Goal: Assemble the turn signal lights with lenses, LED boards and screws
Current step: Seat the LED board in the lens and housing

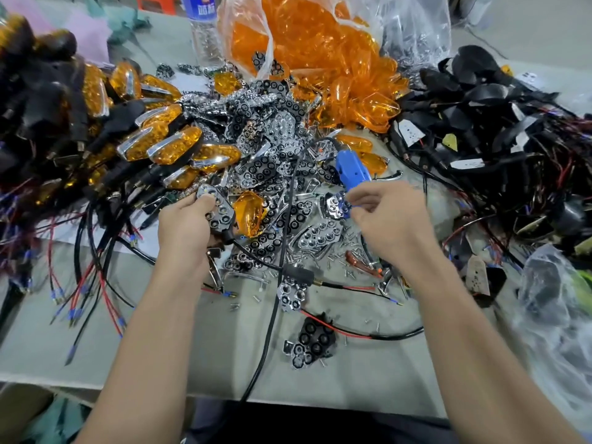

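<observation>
On the cluttered grey surface [192,347], your left hand [185,225] grips the black housing [217,213], its long axis pointing away from you, an amber lens [248,216] touching its right, nearer than your right hand [387,219], curled round the blue screwdriver [350,169].

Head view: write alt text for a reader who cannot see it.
A left hand holds a black housing while the right hand grips a blue screwdriver. Around them the table is heaped with orange lenses, chrome reflectors, wires and screws.
</observation>
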The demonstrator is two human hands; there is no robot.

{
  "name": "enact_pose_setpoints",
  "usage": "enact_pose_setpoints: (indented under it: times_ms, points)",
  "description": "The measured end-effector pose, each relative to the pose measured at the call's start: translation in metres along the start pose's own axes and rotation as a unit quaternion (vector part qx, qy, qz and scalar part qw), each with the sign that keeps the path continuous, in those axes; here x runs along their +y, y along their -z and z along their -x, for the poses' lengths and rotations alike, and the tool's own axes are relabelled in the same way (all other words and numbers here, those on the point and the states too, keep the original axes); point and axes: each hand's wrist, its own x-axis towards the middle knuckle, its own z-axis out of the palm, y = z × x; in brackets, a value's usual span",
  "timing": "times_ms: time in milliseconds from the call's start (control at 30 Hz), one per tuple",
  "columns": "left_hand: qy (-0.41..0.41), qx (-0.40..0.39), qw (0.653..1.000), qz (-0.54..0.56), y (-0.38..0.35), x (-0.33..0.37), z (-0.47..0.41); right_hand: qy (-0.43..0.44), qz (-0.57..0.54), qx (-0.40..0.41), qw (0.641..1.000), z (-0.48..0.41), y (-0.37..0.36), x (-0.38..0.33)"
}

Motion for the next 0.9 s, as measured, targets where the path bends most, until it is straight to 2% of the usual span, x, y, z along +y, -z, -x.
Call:
enact_pose_setpoints:
  times_ms: [167, 233, 300, 333, 433, 500, 533, 600, 700, 800, 900]
  points:
    - [0.005, 0.004, 1.000, 0.012, 0.002, 0.000, 0.001, 0.106, 0.045, -0.174, 0.978, -0.011, -0.071, -0.054]
    - [0.001, 0.003, 1.000, 0.005, 0.004, -0.001, 0.004, 0.177, 0.152, -0.246, 0.941, -0.017, -0.095, -0.067]
    - [-0.004, -0.002, 1.000, 0.006, 0.006, -0.002, 0.004, 0.216, 0.227, -0.274, 0.909, -0.020, -0.106, -0.072]
    - [-0.006, -0.006, 1.000, 0.005, 0.007, -0.003, 0.004, 0.217, 0.227, -0.262, 0.913, -0.021, -0.107, -0.072]
    - [-0.012, -0.021, 1.000, 0.000, 0.005, -0.002, 0.005, 0.183, 0.136, -0.154, 0.961, -0.020, -0.099, -0.058]
    - [-0.012, -0.036, 0.999, 0.006, 0.000, -0.003, 0.002, 0.094, -0.001, -0.101, 0.990, -0.021, -0.085, -0.045]
    - [-0.013, -0.046, 0.999, 0.004, -0.003, -0.004, 0.001, 0.044, -0.083, -0.080, 0.992, -0.022, -0.076, -0.038]
    - [-0.022, -0.065, 0.997, -0.025, -0.014, -0.006, -0.001, -0.018, -0.177, -0.032, 0.983, -0.023, -0.059, -0.025]
    - [-0.086, -0.071, 0.988, -0.106, -0.027, -0.009, -0.003, -0.075, -0.235, -0.001, 0.969, -0.026, -0.043, -0.010]
    - [-0.162, -0.090, 0.959, -0.214, -0.033, -0.016, -0.004, -0.130, -0.315, 0.010, 0.940, -0.025, -0.037, -0.007]
    - [-0.231, -0.073, 0.922, -0.302, -0.034, -0.018, -0.006, -0.169, -0.384, 0.000, 0.908, -0.022, -0.035, -0.012]
